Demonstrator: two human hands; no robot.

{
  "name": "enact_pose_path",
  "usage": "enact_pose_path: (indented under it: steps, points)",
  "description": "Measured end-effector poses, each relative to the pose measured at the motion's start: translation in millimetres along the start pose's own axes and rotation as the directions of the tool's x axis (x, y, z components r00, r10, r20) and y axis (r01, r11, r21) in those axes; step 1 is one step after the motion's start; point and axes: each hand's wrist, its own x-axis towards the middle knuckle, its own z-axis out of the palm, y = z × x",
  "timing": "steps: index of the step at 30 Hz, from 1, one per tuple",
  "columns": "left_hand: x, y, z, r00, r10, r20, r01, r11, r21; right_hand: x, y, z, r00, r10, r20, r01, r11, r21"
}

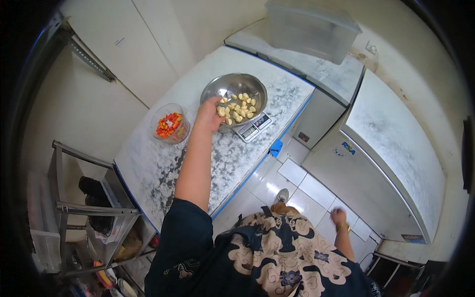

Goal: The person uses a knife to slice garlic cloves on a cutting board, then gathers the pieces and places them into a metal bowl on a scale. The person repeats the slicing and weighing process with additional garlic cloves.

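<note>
My left hand (pixel 210 115) reaches over the near left rim of a round steel bowl (pixel 232 81). Its fingers and thumb curl inside the bowl, closed around a few of the pale cream candlenuts (pixel 245 105); part of the grip is hidden. Several more candlenuts lie loose across the bowl's bottom. Under the bowl is a small kitchen scale (pixel 253 129), its display and buttons showing at the near right. A clear round tub (pixel 180 133) of cut red and orange chillies stands left of my forearm. My right hand (pixel 339 218) hangs low at my side, fingers curled, apparently holding nothing.
The marbled white worktop (pixel 148 173) has a blue edge. To the right stand white chest freezers (pixel 391 133), with a translucent plastic bin (pixel 311 29) at the back. A metal rack (pixel 96 208) holding black bags and containers is at the left. Below is a tiled floor (pixel 309 203).
</note>
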Motion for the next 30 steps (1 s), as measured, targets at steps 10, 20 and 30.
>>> enact_pose_path:
  steps: [10,20,30]
  points:
    - [-128,-58,10,0.981,0.134,0.139,-0.132,0.991,-0.020,87,-163,-79,0.953,-0.061,0.297,0.043,0.997,0.067]
    - [-144,-148,100,0.699,-0.446,0.558,-0.459,0.319,0.829,2,-67,-105,0.848,0.367,0.383,-0.384,0.923,-0.034]
    - [-150,-200,152,0.336,-0.553,0.762,-0.803,0.254,0.539,-192,-66,-28,0.927,0.304,0.217,-0.350,0.911,0.217]
